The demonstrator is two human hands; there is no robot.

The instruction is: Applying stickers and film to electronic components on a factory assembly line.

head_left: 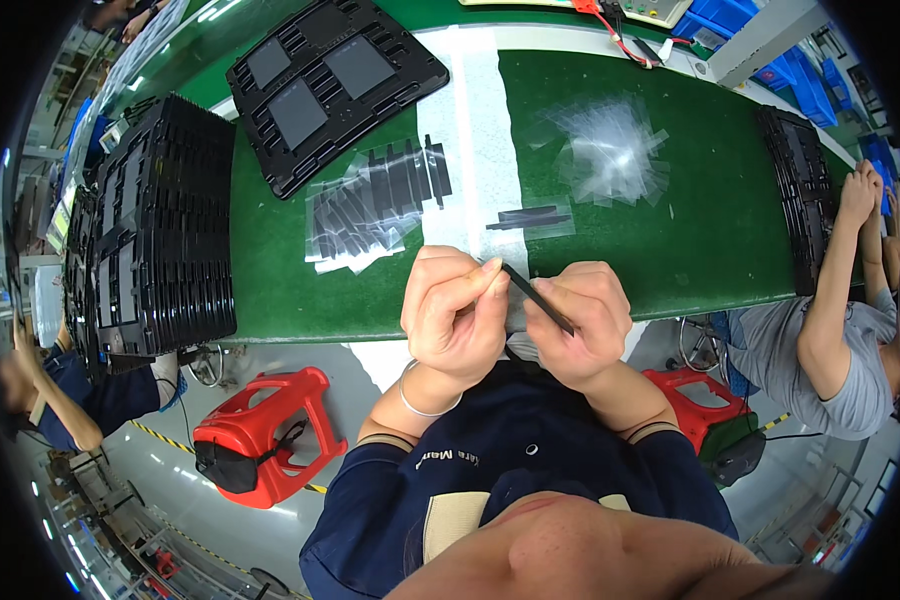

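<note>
A thin flat black piece (536, 297), slanting down to the right, is held up between my two hands near the table's front edge. My left hand (454, 318) pinches its upper end between thumb and fingertip. The fingers of my right hand (582, 318) are closed on its lower part. Just beyond my hands lies a clear film with black strips (532, 217). Farther left, a fanned row of clear films with black strips (375, 200) overlaps on the green table (690, 250). A loose heap of clear film pieces (610, 150) is at the right.
A black tray (410, 85) with grey rectangular panels lies at the back left. Tall stacks of black trays stand at left (170, 230) and right (795, 190). Red stools (270, 440) are beside me. Other people (830, 340) sit at both sides. Red cables (620, 40) lie at the back.
</note>
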